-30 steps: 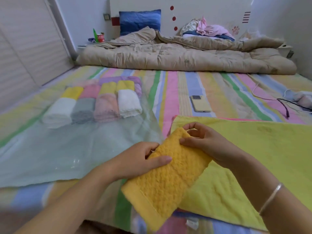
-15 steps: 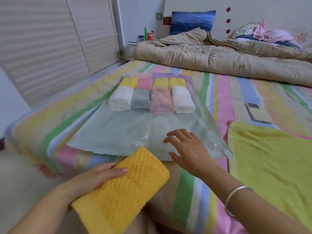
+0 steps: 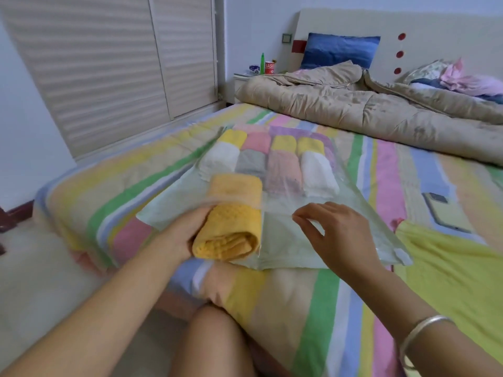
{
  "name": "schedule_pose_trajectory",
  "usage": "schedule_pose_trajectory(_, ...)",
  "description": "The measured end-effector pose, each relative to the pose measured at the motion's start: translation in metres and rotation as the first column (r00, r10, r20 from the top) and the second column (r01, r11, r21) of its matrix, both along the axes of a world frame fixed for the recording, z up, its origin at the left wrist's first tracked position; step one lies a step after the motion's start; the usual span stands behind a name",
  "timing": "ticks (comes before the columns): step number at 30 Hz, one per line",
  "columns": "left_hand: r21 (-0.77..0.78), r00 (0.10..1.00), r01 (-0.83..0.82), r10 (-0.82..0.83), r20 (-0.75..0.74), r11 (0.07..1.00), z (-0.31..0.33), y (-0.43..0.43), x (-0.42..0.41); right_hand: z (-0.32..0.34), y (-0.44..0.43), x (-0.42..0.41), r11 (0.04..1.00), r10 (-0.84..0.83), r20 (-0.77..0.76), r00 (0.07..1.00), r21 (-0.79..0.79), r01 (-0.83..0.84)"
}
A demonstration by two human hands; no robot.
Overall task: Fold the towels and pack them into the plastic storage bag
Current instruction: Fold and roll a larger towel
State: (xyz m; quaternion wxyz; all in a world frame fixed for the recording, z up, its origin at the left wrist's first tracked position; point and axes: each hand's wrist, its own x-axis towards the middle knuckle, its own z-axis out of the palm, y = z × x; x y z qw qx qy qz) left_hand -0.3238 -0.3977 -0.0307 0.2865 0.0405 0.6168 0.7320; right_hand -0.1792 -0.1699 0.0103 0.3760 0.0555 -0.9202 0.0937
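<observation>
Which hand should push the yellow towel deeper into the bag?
The left. The left hand grips the rolled yellow towel, which sits partly inside the plastic bag. The right hand is busy pinching the bag's top sheet at the opening.

A striped sheet [image 3: 386,170] covered the bed, with a beige quilt [image 3: 353,110] bunched across its far end below a blue pillow [image 3: 337,51] propped against the pale headboard [image 3: 435,31]. Pink clothes [image 3: 460,77] lay heaped at the far right. A phone [image 3: 446,213] rested camera side up on the sheet. A green bottle [image 3: 262,63] and a red can [image 3: 269,68] stood on the nightstand [image 3: 242,80], beside white louvred doors [image 3: 109,63].
</observation>
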Motion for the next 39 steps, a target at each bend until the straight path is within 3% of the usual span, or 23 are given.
schedule_pose_trajectory(2,-0.178,0.958,-0.198,0.151,-0.243,0.964,0.011,0.015,-0.021,0.000,0.001,0.000,1.000,0.012,0.002,1.000,0.012,-0.012)
schedule_pose_trajectory(4,-0.488,0.887,-0.292,0.043,-0.459,0.822,0.018,0.022,-0.041,-0.001,0.000,0.000,1.000,0.016,0.011,1.000,0.025,-0.016)
schedule_pose_trajectory(5,-0.622,0.864,-0.331,-0.037,-0.501,0.709,0.016,0.022,-0.050,-0.001,0.000,-0.001,0.999,0.019,0.021,1.000,0.031,-0.020)
schedule_pose_trajectory(7,-0.800,0.883,-0.291,-0.173,-0.435,0.524,0.005,0.018,-0.062,0.000,0.000,-0.001,0.999,0.026,0.039,0.999,0.030,-0.027)
schedule_pose_trajectory(9,-0.853,0.865,-0.339,-0.225,-0.448,0.396,0.002,0.020,-0.058,-0.001,-0.001,-0.001,0.999,0.024,0.064,0.998,0.025,-0.026)
schedule_pose_trajectory(11,-0.826,0.757,-0.515,-0.330,-0.563,0.229,0.005,0.031,-0.050,-0.003,-0.004,-0.001,0.999,0.024,0.079,0.997,0.027,-0.026)
schedule_pose_trajectory(13,-0.812,0.687,-0.568,-0.466,-0.557,0.134,0.001,0.046,-0.034,-0.007,-0.007,-0.004,0.999,0.039,0.118,0.992,0.023,-0.042)
schedule_pose_trajectory(15,-0.829,0.702,-0.552,-0.487,-0.520,0.088,-0.011,0.063,-0.018,-0.011,-0.015,-0.009,0.996,0.073,0.177,0.982,0.032,-0.080)
schedule_pose_trajectory(17,-0.884,0.792,-0.467,-0.436,-0.428,0.020,-0.026,0.072,-0.008,-0.013,-0.027,-0.015,0.990,0.112,0.209,0.971,0.056,-0.126)
schedule_pose_trajectory(19,-0.889,0.811,-0.458,-0.399,-0.428,0.023,-0.036,0.071,-0.014,-0.014,-0.038,-0.020,0.986,0.136,0.193,0.972,0.072,-0.152)
schedule_pose_trajectory(23,-0.823,0.744,-0.540,-0.358,-0.565,0.177,-0.049,0.059,-0.038,-0.010,-0.041,-0.023,0.986,0.156,0.158,0.975,0.037,-0.164)
schedule_pose_trajectory(28,-0.769,0.593,-0.635,-0.589,-0.549,0.077,-0.045,0.044,-0.061,-0.012,-0.037,-0.020,0.982,0.177,0.159,0.971,0.034,-0.184)
schedule_pose_trajectory(29,-0.755,0.598,-0.654,-0.576,-0.557,0.052,-0.049,0.041,-0.070,-0.013,-0.037,-0.020,0.982,0.179,0.162,0.970,0.034,-0.187)
schedule_pose_trajectory(32,-0.788,0.628,-0.591,-0.516,-0.583,0.172,-0.072,0.043,-0.089,-0.015,-0.037,-0.022,0.983,0.175,0.171,0.970,0.022,-0.181)
schedule_pose_trajectory(35,-0.845,0.653,-0.522,-0.583,-0.483,0.116,-0.072,0.037,-0.074,-0.018,-0.039,-0.022,0.988,0.152,0.190,0.970,0.013,-0.157)
schedule_pose_trajectory(37,-0.792,0.655,-0.601,-0.501,-0.566,0.108,-0.076,0.033,-0.076,-0.021,-0.046,-0.023,0.991,0.126,0.215,0.968,0.026,-0.135)
schedule_pose_trajectory(39,-0.749,0.645,-0.639,-0.409,-0.646,0.176,-0.076,0.029,-0.081,-0.026,-0.054,-0.025,0.991,0.111,0.237,0.965,0.053,-0.126)
